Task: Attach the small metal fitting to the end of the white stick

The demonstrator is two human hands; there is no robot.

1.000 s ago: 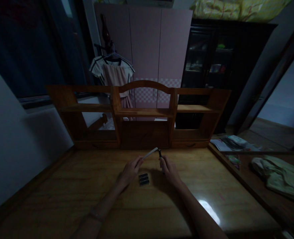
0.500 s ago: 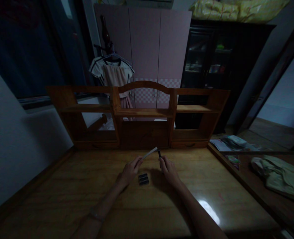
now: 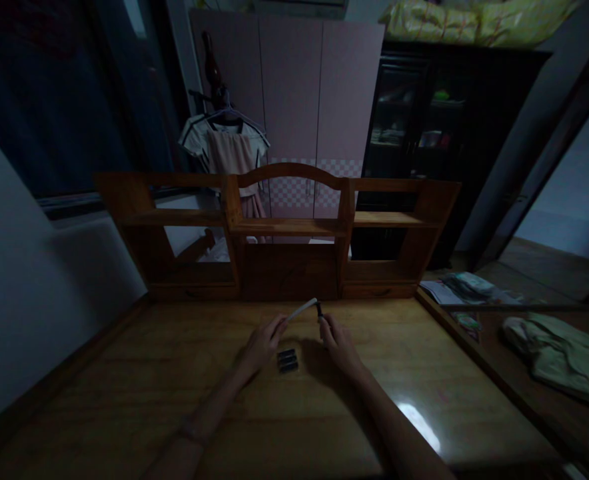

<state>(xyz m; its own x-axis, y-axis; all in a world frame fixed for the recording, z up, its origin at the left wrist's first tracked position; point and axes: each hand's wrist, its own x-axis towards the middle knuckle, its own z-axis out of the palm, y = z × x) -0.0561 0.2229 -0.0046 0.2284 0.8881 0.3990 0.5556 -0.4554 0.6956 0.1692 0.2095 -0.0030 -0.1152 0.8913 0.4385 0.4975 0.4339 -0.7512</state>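
My left hand [image 3: 266, 340] pinches the near end of a slim, pale, slightly curved strip [image 3: 302, 309], which slants up to the right. My right hand [image 3: 338, 341] is closed on a small dark stick-like piece [image 3: 319, 309] that points upward. Its top meets or nearly meets the far end of the strip; the dim light hides whether they touch. On the wooden table [image 3: 214, 427], between and just below my hands, three short dark cylinders that look like batteries [image 3: 288, 361] lie side by side.
A wooden shelf unit [image 3: 289, 228] stands along the table's back edge. Raised wooden edging runs down the right side, with papers [image 3: 467, 288] and a pale green cloth [image 3: 564, 357] beyond it. A wall [image 3: 39, 287] borders the left.
Almost nothing differs. The pale strip's far end has dipped very slightly and sits a touch further right; both hands keep their holds.
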